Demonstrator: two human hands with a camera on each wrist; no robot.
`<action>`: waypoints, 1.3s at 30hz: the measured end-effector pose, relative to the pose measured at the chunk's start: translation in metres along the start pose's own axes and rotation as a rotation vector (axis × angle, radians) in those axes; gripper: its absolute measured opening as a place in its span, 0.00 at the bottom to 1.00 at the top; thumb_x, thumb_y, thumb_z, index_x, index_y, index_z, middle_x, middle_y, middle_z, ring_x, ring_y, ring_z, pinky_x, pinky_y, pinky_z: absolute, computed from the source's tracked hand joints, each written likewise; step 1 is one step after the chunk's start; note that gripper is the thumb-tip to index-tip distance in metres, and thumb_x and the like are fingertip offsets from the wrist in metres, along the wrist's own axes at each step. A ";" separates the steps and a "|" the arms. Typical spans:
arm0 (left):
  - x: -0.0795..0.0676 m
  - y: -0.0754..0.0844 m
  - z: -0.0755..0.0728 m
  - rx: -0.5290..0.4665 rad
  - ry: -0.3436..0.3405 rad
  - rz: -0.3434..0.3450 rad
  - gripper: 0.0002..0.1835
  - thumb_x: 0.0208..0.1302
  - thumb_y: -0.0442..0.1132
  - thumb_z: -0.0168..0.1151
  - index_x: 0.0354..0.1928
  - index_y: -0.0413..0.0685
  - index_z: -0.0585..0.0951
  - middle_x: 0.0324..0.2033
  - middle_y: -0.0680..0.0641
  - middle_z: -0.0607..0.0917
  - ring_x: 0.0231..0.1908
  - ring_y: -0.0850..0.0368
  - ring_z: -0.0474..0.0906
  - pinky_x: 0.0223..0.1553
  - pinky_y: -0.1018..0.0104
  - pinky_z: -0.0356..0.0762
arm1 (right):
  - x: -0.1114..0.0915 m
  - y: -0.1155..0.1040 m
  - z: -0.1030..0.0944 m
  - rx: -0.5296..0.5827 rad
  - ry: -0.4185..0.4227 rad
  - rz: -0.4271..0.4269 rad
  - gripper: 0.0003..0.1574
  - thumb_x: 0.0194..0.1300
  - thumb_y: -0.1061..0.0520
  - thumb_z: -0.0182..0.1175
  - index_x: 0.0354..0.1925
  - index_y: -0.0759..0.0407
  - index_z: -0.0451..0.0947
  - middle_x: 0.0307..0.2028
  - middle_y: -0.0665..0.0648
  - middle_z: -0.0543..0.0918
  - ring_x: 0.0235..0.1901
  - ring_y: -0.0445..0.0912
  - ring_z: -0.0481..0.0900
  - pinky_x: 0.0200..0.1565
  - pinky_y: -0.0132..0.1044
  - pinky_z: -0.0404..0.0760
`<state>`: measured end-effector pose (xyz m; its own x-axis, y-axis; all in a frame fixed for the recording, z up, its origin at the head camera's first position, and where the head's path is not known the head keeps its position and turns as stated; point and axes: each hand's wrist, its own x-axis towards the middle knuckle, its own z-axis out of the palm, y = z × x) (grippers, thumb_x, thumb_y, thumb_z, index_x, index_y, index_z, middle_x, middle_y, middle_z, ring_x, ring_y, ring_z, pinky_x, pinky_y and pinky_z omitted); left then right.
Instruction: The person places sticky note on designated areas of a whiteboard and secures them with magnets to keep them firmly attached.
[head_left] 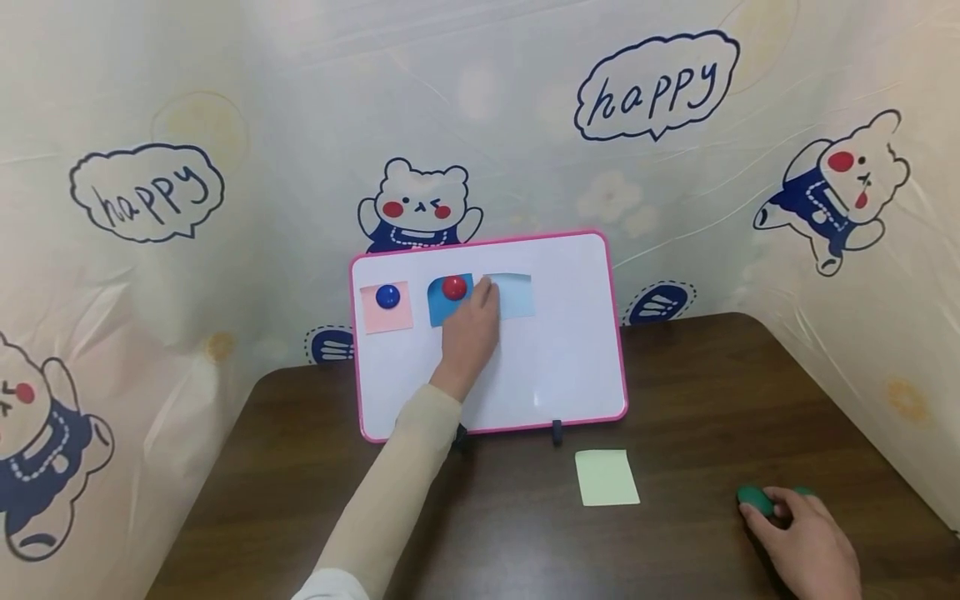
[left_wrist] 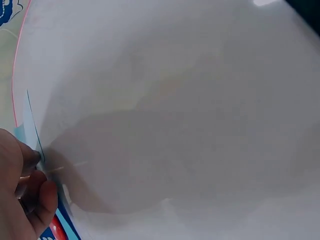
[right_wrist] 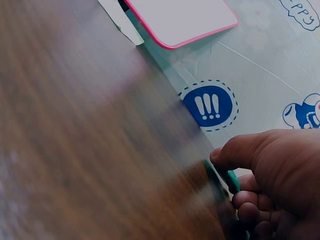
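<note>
A pink-framed whiteboard stands tilted back on the table. My left hand is up at its face, thumb and finger pinching the left edge of a light blue sticky note; the note's edge stands off the board in the left wrist view. Just left of that hand, a red round magnet sits on a darker blue sticky note, which the hand partly covers. Low at the right, my right hand pinches a green round magnet at the tabletop. A second green magnet shows behind its fingers.
A pink sticky note under a blue magnet is at the board's upper left. A pale green sticky note lies on the brown table before the board. A printed curtain hangs behind.
</note>
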<state>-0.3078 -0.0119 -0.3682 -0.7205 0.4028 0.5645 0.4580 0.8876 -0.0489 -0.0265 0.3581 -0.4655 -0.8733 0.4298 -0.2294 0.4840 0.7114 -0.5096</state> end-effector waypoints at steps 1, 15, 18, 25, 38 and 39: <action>-0.001 0.000 0.000 0.000 -0.009 0.003 0.27 0.68 0.36 0.66 0.68 0.40 0.75 0.68 0.41 0.73 0.33 0.50 0.85 0.31 0.67 0.82 | 0.000 0.000 0.000 -0.001 0.000 0.002 0.49 0.70 0.31 0.57 0.63 0.74 0.68 0.47 0.67 0.76 0.47 0.63 0.76 0.45 0.60 0.74; -0.004 -0.005 -0.001 0.017 -0.066 0.018 0.27 0.73 0.39 0.61 0.70 0.42 0.72 0.72 0.43 0.68 0.20 0.57 0.76 0.24 0.74 0.72 | 0.001 0.001 -0.002 -0.017 -0.035 -0.035 0.53 0.70 0.28 0.54 0.63 0.77 0.66 0.46 0.67 0.75 0.46 0.63 0.76 0.44 0.60 0.74; -0.003 -0.006 -0.002 0.015 -0.084 0.025 0.27 0.73 0.39 0.61 0.71 0.43 0.72 0.72 0.43 0.68 0.17 0.58 0.72 0.23 0.74 0.70 | 0.001 -0.001 -0.003 -0.004 -0.026 -0.068 0.53 0.70 0.29 0.54 0.62 0.77 0.67 0.46 0.67 0.76 0.46 0.62 0.76 0.45 0.60 0.74; -0.005 -0.008 -0.001 0.010 -0.117 0.014 0.28 0.73 0.41 0.61 0.72 0.44 0.71 0.73 0.44 0.66 0.15 0.60 0.67 0.21 0.74 0.68 | -0.004 -0.017 0.002 0.046 0.066 -0.230 0.46 0.69 0.32 0.59 0.59 0.73 0.74 0.42 0.60 0.78 0.38 0.51 0.75 0.34 0.41 0.75; -0.006 -0.010 -0.002 0.012 -0.145 0.014 0.28 0.75 0.43 0.59 0.73 0.46 0.69 0.74 0.46 0.64 0.14 0.60 0.65 0.21 0.74 0.67 | -0.012 -0.053 0.001 0.104 0.253 -0.436 0.28 0.68 0.45 0.67 0.54 0.66 0.79 0.39 0.55 0.76 0.30 0.41 0.70 0.26 0.32 0.72; -0.006 -0.011 -0.002 0.010 -0.146 0.014 0.28 0.75 0.43 0.58 0.73 0.46 0.69 0.74 0.46 0.64 0.14 0.60 0.65 0.21 0.74 0.67 | -0.012 -0.057 -0.001 0.110 0.266 -0.452 0.27 0.68 0.46 0.68 0.53 0.66 0.79 0.39 0.55 0.76 0.30 0.41 0.70 0.25 0.32 0.71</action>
<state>-0.3073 -0.0242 -0.3692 -0.7826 0.4426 0.4378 0.4636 0.8837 -0.0645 -0.0437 0.3128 -0.4328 -0.9421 0.2304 0.2434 0.0422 0.8019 -0.5959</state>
